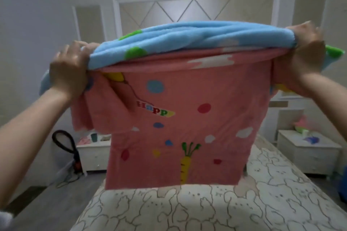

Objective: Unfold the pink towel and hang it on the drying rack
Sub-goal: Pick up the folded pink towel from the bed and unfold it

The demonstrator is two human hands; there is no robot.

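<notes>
The fingers of the left hand are curled and clamped over the top edge of the pink towel, and the right hand grips the opposite end of that edge the same way. Bunched along this edge, between the two hands, lies a blue layer with green spots. The pink part hangs down flat, printed with dots, a carrot and lettering, its lower hem above the bed. Nightstands stand on either side.
</notes>
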